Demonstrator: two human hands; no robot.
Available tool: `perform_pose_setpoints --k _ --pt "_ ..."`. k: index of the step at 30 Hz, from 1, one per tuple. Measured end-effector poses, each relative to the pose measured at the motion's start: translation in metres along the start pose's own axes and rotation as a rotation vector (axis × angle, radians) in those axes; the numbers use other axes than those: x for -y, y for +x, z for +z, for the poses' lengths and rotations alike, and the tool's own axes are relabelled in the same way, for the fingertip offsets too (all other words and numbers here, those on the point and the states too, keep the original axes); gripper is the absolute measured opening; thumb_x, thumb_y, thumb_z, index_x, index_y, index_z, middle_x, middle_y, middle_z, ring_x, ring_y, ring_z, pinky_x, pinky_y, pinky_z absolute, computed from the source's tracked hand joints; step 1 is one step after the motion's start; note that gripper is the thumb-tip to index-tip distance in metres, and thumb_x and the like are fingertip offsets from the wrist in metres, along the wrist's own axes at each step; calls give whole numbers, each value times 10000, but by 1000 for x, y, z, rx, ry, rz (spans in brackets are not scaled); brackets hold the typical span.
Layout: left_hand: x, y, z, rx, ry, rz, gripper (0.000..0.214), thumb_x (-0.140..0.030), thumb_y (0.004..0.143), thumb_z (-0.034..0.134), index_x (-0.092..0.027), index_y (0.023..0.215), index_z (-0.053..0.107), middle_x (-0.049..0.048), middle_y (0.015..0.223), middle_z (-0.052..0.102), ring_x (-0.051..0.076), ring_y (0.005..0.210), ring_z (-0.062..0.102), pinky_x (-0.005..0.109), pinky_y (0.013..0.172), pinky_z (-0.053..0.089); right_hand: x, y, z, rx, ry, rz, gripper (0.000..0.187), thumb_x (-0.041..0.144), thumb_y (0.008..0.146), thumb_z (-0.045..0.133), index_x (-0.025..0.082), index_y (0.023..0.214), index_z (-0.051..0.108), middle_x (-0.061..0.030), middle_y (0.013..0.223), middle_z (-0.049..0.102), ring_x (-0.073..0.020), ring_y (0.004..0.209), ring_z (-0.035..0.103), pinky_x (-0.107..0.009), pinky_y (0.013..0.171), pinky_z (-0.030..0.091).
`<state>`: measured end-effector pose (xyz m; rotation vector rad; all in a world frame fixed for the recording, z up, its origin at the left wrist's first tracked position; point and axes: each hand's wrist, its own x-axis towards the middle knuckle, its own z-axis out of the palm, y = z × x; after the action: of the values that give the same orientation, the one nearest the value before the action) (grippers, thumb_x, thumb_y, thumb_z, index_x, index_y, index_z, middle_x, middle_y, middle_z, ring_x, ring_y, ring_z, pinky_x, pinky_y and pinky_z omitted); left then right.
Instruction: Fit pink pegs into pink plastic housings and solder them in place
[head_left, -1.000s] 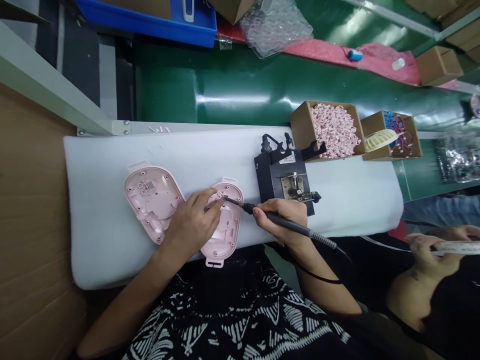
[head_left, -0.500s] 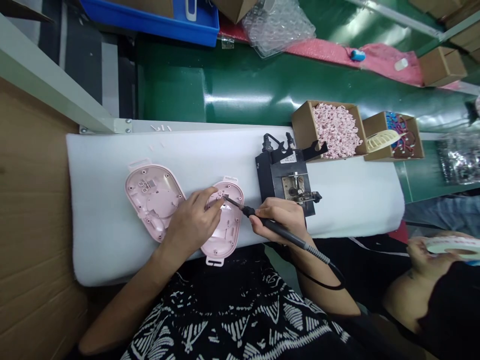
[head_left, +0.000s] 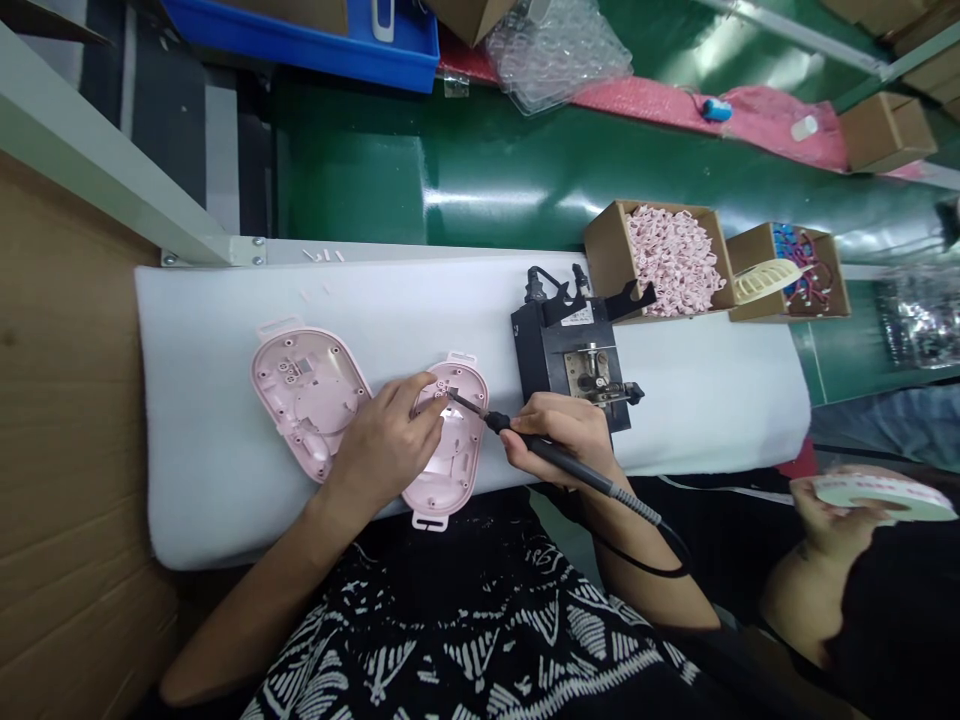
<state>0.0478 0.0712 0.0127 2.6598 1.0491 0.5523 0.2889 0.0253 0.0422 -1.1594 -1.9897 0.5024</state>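
My right hand (head_left: 564, 432) grips a soldering iron (head_left: 559, 458) like a pen. Its tip meets the inside of a pink plastic shell half (head_left: 450, 490) near the upper end. Over that shell's left side lies my left hand (head_left: 390, 435), thumb and finger pinched close to the iron's tip; whatever small thing is between them is hidden. A second, wider pink shell half (head_left: 307, 365) rests open side up to the left, partly covered by my left hand. Just right of the shells stands a black soldering device (head_left: 544, 355) with a metal mechanism and a forked holder.
Behind the device are a carton of small pink parts (head_left: 675, 260) and a carton of blue and red wired parts (head_left: 806, 270) with a cream scoop (head_left: 769, 282). Small pink pins (head_left: 322, 256) lie at the back left. A co-worker's hand (head_left: 840, 520) holds a tape roll (head_left: 885, 497).
My hands, the iron and the shells hold nearly the same positions. At the right, the co-worker's hand with the tape roll has shifted left.
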Motion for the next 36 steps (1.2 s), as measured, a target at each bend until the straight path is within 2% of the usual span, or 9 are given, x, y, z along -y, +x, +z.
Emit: perform_pose_setpoints --k 23,26,28,30,32,34,36 --pt "1 0 3 6 -25 -15 215 -212 969 577 -140 1142 682 139 1288 622 277 1098 610 451 896 592 0 -6 2 -4 -41 37 176 92 821 716 214 862 597 14 733 660 -113 617 603 -253 567 477" --pt "-3 1 -6 15 -16 -9 215 -206 971 571 -136 1142 679 143 1299 621 278 1115 612 448 901 590 1 -11 2 -79 21 52 160 92 823 691 217 846 594 15 708 643 -122 597 604 -258 540 480" --pt "-4 -3 -18 19 -28 14 218 -204 969 574 -135 1151 672 140 1308 617 269 1127 608 443 922 581 4 -13 3 -201 70 74 137 110 835 675 222 868 604 10 705 635 -132 581 598 -268 520 486" --pt "1 -13 -33 -38 -54 6 212 -190 957 595 -142 1150 668 126 1292 624 250 1136 602 430 956 564 10 -10 7 -342 87 126 136 141 846 679 230 932 622 5 711 630 -144 576 593 -285 510 495" --pt "12 -30 -45 -170 -38 -80 198 -164 934 623 -149 1125 674 112 1240 638 240 1135 598 432 984 544 18 1 16 -397 98 157 171 162 841 704 234 977 631 -5 731 640 -160 602 612 -303 526 516" --pt "29 -50 -50 -293 54 -246 209 -172 910 653 -154 1115 690 130 1243 613 275 1165 576 484 1011 519 27 20 28 -328 116 119 183 159 835 721 236 975 631 -13 754 666 -172 640 646 -312 556 541" --pt "46 -67 -49 -338 129 -409 266 -236 896 680 -149 1145 704 173 1300 537 321 1192 547 521 1010 511 35 42 44 -220 113 34 163 149 838 727 231 935 625 -13 762 688 -169 660 670 -303 580 555"
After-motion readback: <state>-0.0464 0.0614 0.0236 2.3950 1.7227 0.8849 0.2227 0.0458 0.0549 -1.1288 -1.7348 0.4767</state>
